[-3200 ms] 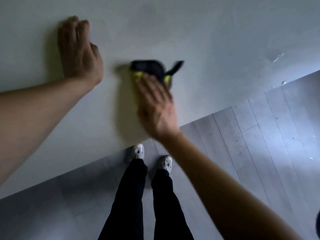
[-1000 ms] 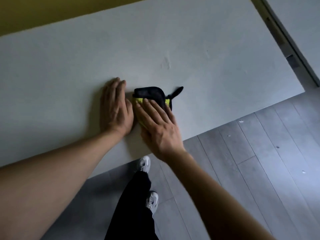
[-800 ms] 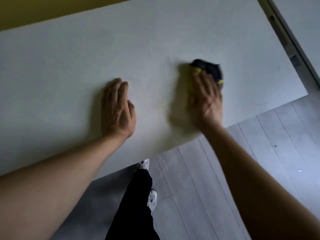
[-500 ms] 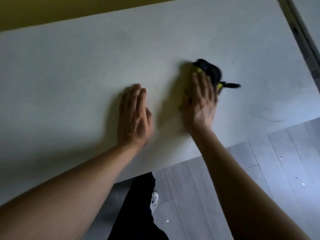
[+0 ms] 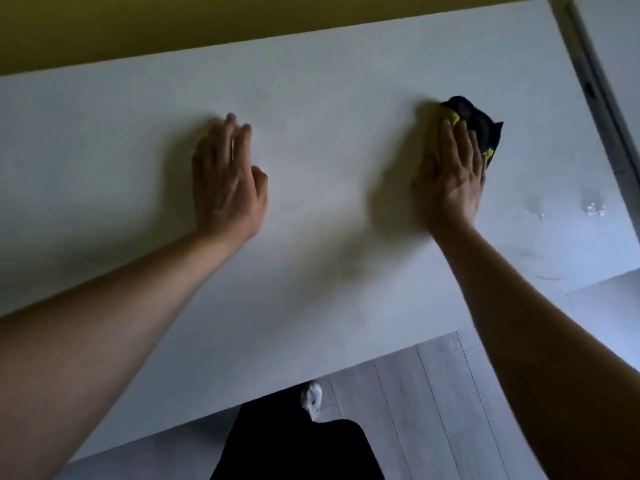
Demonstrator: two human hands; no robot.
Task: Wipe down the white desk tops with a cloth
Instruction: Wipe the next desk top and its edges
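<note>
Pressing a scrunched black-and-yellow cloth flat under right hand with straight fingers, far right of the white surface, most of it hidden, left hand open, palm down, edges kinda blurry

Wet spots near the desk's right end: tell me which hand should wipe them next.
Right. The right hand already presses the cloth flat on the desk, close to the wet spots. The left hand lies bare, farther away.
</note>
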